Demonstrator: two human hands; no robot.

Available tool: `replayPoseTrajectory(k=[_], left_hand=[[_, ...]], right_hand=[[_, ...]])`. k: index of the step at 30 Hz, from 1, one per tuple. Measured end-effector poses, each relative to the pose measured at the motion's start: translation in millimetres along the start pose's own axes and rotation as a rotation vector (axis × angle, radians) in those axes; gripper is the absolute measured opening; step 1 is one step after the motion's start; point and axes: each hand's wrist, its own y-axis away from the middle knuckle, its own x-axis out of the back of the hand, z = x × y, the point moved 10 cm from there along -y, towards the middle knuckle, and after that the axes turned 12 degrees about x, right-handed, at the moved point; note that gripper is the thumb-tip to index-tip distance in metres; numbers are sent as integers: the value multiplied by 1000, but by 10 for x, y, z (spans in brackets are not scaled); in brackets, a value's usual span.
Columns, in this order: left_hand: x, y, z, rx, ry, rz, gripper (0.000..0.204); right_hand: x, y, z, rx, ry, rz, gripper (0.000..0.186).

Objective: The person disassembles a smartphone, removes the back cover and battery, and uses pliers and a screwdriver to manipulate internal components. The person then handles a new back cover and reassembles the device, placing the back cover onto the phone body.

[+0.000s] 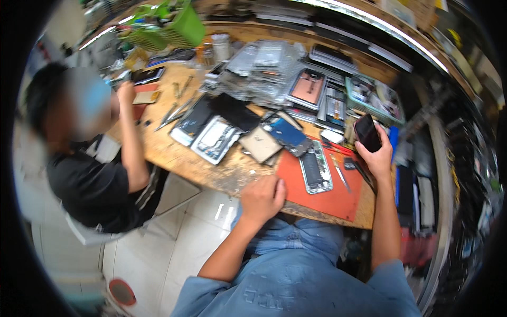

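My right hand (376, 156) grips a dark smartphone (367, 132) raised at the right side of the bench. My left hand (262, 196) rests at the front edge of the wooden bench, fingers curled together; what may lie under them is hidden. Right of it is an orange mat (296, 190), where an opened phone body (316, 166) lies with a thin metal tool (339, 173). Red-handled tools (335, 146) lie beside my right hand. Behind the mat are a blue phone part (285, 136), a beige square piece (260, 143) and a white opened device (214, 140).
A co-worker (87, 174) sits at the left on a chair, working with a hand (125, 92) at the bench. Stacked clear trays (266, 55), a bin of parts (372, 98) and green baskets (179, 26) line the back. A cluttered shelf (422, 201) borders the right side.
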Motion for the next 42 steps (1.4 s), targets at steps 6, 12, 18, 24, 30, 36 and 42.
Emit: replayPoseTrajectory(k=[6, 12, 18, 24, 30, 36, 42], left_hand=[[167, 76, -99, -15, 32, 0, 11], [127, 29, -165, -52, 56, -142, 8], [110, -12, -162, -60, -2, -178, 9], [88, 7, -195, -23, -113, -76, 15], [34, -15, -221, 87, -220, -82, 20], [245, 137, -394, 139, -157, -66, 30], [141, 24, -336, 159, 97, -64, 28]], right_hand=[[878, 645, -777, -202, -205, 54, 74], [1005, 932, -949, -295, -94, 101, 77], [88, 629, -943, -262, -190, 101, 87], [-339, -222, -752, -122, -146, -84, 80], [-987, -469, 60, -360, -721, 111, 77], [-1166, -117, -364, -142, -706, -6, 84], [-700, -226, -529, -24, -389, 169, 87]])
